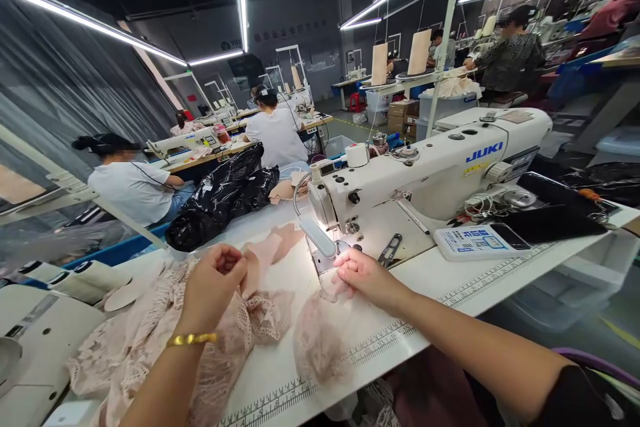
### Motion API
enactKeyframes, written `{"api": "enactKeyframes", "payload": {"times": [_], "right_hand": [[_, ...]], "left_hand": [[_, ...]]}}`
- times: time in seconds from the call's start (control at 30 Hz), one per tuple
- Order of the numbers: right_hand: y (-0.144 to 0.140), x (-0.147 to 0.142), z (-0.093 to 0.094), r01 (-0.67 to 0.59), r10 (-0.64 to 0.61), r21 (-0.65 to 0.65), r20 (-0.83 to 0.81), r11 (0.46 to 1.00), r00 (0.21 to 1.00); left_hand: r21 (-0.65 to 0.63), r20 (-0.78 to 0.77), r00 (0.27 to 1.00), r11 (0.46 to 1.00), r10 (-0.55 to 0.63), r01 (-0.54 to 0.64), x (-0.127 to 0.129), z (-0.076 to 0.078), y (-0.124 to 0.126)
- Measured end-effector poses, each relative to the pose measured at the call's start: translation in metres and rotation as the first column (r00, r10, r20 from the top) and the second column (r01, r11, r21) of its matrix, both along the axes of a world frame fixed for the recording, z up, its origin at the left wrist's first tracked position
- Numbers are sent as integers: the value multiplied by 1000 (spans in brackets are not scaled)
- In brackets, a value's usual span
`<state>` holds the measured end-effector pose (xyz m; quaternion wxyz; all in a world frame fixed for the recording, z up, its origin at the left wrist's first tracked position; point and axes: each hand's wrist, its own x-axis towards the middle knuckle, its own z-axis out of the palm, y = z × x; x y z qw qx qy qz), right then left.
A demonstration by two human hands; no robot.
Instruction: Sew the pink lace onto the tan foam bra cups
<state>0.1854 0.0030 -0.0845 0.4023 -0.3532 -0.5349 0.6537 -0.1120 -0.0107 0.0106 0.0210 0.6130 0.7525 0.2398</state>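
Pale pink lace fabric piece [320, 340], thin and see-through, lies flat but rumpled on the white table near the front edge, just left of the sewing machine's needle end; its far tip is pinned under fingertips by the needle. Second item, a bigger heap of pale pink scalloped lace fabric [150, 340], sits bunched at near left and spills over the table's front edge. A plain pink strip [267, 250] of it runs far-right toward the machine.

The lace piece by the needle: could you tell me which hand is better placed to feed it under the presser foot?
Probably the right hand: it already pinches the lace piece beside the needle, while the left hand is farther off.
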Motion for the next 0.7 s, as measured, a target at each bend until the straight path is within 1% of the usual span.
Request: {"api": "enactKeyframes", "payload": {"times": [0.03, 0.07, 0.1, 0.13, 0.17, 0.2, 0.27, 0.33, 0.37, 0.4, 0.43, 0.47, 0.5, 0.53, 0.57, 0.6, 0.63, 0.7], "right_hand": [[-1, 1, 2, -8, 8, 3, -15, 1000, 1000], [-1, 2, 3, -19, 19, 2, -36, 1000, 999], [-2, 2, 4, -29, 29, 4, -60, 1000, 998], [-3, 2, 6, -39, 40, 14, -78, 999, 996], [-4, 1, 7, -47, 50, 35, -87, 998, 995], [-6, 1, 8, -49, 55, 64, -85, 997, 995], [-12, 0, 13, -39, 44, 130, -40, 991, 998], [-21, 1, 22, -46, 36, 208, 52, 977, 998], [-26, 2, 28, -70, 43, 263, 107, 962, 993], [-31, 3, 35, -114, 63, 329, 163, 937, 985], [-35, 5, 41, -166, 85, 399, 213, 902, 973], [-38, 7, 48, -211, 96, 470, 257, 857, 962], [-40, 9, 54, -239, 85, 542, 294, 806, 952], [-40, 11, 59, -248, 50, 613, 322, 750, 945], [-40, 13, 63, -245, -5, 675, 346, 696, 938], [-38, 14, 66, -238, -70, 728, 366, 643, 928], [-36, 15, 68, -233, -134, 772, 379, 591, 916], [-32, 15, 73, -241, -223, 832, 392, 500, 892]], "left_hand": [[3, 206, 975, 996, -86, 87, 11, -1, -11], [6, 418, 894, 984, -162, 175, 23, -4, -22], [10, 560, 805, 973, -198, 232, 35, -8, -31], [4, 651, 729, 961, -212, 276, 45, -12, -40], [-15, 700, 683, 951, -211, 308, 55, -17, -46], [-36, 716, 667, 943, -205, 329, 62, -22, -49], [-72, 705, 676, 926, -215, 370, 70, -27, -51], [-97, 681, 682, 890, -267, 445, 72, -25, -47], [-107, 679, 663, 851, -315, 514, 72, -22, -44], [-114, 694, 616, 788, -372, 605, 72, -18, -40], [-117, 728, 540, 699, -423, 706, 72, -13, -36], [-111, 773, 444, 592, -453, 798, 72, -9, -32], [-97, 819, 348, 487, -456, 868, 73, -5, -29], [-84, 857, 276, 409, -436, 909, 73, -1, -26], [-89, 881, 246, 369, -405, 925, 73, 1, -24], [-115, 885, 263, 369, -383, 922, 73, 3, -23], [-159, 869, 318, 393, -379, 906, 71, 5, -24], [-253, 766, 477, 480, -431, 840, 68, 8, -26]]}}
